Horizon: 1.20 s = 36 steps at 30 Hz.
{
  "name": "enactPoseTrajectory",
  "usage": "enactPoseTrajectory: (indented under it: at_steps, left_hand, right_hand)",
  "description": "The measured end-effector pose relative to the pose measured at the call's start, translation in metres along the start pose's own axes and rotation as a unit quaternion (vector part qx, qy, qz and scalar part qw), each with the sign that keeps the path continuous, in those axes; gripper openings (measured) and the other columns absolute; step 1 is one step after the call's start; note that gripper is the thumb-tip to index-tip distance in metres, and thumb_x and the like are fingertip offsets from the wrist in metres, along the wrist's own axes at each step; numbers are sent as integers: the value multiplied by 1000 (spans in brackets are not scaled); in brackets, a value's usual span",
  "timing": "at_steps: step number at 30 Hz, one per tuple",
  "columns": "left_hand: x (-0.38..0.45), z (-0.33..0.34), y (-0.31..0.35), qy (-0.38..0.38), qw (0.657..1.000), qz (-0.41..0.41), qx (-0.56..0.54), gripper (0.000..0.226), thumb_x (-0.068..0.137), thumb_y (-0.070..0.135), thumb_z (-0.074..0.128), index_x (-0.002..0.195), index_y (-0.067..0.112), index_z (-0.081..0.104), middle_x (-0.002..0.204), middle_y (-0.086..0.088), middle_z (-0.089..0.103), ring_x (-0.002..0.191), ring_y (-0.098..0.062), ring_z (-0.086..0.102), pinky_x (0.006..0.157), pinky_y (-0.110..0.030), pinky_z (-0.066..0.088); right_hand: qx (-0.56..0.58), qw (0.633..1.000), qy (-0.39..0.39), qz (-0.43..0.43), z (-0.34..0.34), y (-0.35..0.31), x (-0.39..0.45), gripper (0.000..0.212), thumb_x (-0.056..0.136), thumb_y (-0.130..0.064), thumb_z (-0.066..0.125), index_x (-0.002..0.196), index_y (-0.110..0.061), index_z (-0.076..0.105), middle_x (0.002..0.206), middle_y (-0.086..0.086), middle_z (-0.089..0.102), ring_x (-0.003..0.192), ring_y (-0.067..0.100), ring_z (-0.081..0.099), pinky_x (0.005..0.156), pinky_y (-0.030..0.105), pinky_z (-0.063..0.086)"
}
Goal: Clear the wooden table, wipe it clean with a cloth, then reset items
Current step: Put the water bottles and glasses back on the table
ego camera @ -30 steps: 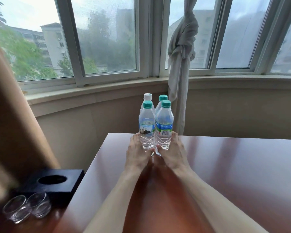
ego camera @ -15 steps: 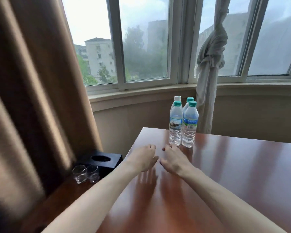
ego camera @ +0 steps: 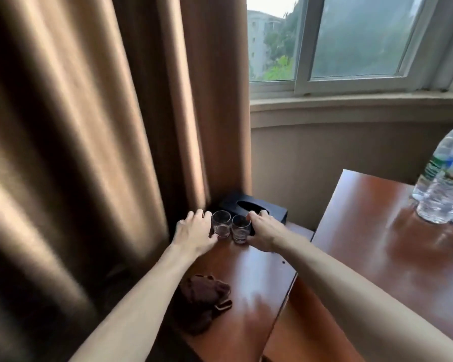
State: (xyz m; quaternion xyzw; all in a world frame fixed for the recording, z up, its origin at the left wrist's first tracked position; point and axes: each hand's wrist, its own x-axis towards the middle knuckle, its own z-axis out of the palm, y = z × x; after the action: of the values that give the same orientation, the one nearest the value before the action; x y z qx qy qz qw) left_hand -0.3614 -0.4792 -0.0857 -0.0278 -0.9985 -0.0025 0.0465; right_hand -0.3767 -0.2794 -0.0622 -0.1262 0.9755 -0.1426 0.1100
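Two small clear glasses stand side by side on a lower wooden side surface [ego camera: 256, 273], in front of a black tissue box [ego camera: 270, 209]. My left hand [ego camera: 194, 231] curls round the left glass [ego camera: 221, 223], thumb at its base. My right hand [ego camera: 266, 231] wraps the right glass [ego camera: 240, 228] from the other side. A crumpled brown cloth [ego camera: 202, 301] lies on the same surface, nearer to me, partly under my left forearm. The wooden table [ego camera: 377, 246] is to the right, with clear water bottles [ego camera: 442, 189] standing near its far edge.
A heavy brown curtain [ego camera: 89, 152] hangs close along the left, right behind the glasses. A window and sill [ego camera: 351, 100] run along the back wall. The side surface sits lower than the table, with a step between them.
My view swung left from the bottles to the side surface. Both hands left the table near the bottles and reached over to the two glasses, closing on them.
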Motion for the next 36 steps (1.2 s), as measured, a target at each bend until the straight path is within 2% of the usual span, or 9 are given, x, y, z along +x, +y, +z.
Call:
enactPoseTrajectory:
  at_steps: [5, 10, 15, 18, 22, 25, 31, 33, 36]
  left_hand:
    - [82, 76, -11, -31, 998, -13, -62, 68, 86, 47, 64, 144, 21, 39, 135, -6, 46, 123, -31, 49, 87, -44, 50]
    - [134, 146, 1, -58, 976, -61, -202, 89, 87, 43, 70, 156, 18, 21, 140, -12, 40, 119, -39, 57, 92, -45, 48]
    - [140, 166, 2, -15, 950, -93, -296, 85, 77, 47, 80, 144, 19, 36, 121, -14, 50, 106, -42, 60, 83, -42, 49]
    - [130, 144, 0, -14, 952, -83, -293, 78, 72, 46, 81, 136, 20, 43, 117, -12, 53, 104, -41, 61, 81, -40, 49]
    - [111, 90, 2, -11, 959, -60, -278, 77, 71, 45, 78, 137, 32, 41, 122, -6, 54, 105, -41, 64, 82, -41, 53]
    - [93, 34, 16, 4, 962, -27, -272, 81, 68, 48, 76, 139, 38, 38, 125, 1, 54, 111, -35, 63, 85, -39, 52]
    - [52, -77, 82, 61, 957, 50, -280, 91, 52, 69, 61, 135, 42, 35, 116, 7, 55, 111, -23, 63, 88, -42, 54]
    - [32, -101, 115, 88, 950, 62, -293, 87, 57, 65, 68, 135, 37, 39, 117, 9, 56, 109, -21, 63, 87, -38, 53]
    - [4, -115, 170, 100, 938, 85, -322, 91, 65, 59, 80, 140, 29, 38, 127, 12, 56, 113, -18, 61, 87, -33, 49]
  right_hand:
    - [-30, 998, -31, 46, 36, 9, 102, 59, 97, -40, 65, 140, -9, 38, 137, 17, 42, 123, 41, 53, 93, 44, 47]
    - [16, 988, 8, 152, 91, 5, 152, 71, 95, -38, 70, 145, -7, 32, 146, 20, 33, 124, 41, 58, 95, 44, 49]
    - [-4, 987, 69, 147, 109, 3, 161, 68, 94, -25, 70, 144, -4, 29, 143, 18, 31, 118, 43, 58, 86, 44, 51]
    - [31, 988, 48, 143, 88, 7, 156, 64, 88, -19, 71, 138, -6, 33, 136, 16, 36, 116, 44, 60, 84, 42, 48]
    - [50, 990, 56, 116, 38, 10, 128, 50, 93, -33, 64, 130, -9, 38, 131, 16, 47, 119, 41, 57, 80, 37, 37]
    - [36, 992, 72, 101, -10, 17, 85, 50, 87, -42, 66, 119, -13, 42, 123, 12, 55, 118, 39, 58, 81, 38, 38]
    - [51, 982, 163, 82, -101, 49, -25, 68, 72, -48, 74, 127, -17, 50, 122, 4, 60, 112, 30, 60, 82, 35, 48]
    - [79, 972, 201, 87, -124, 69, -65, 73, 72, -46, 76, 134, -16, 51, 123, 5, 61, 111, 27, 60, 86, 35, 51]
    - [133, 948, 270, 100, -140, 103, -122, 68, 74, -38, 79, 134, -17, 55, 119, 3, 62, 113, 23, 58, 86, 28, 44]
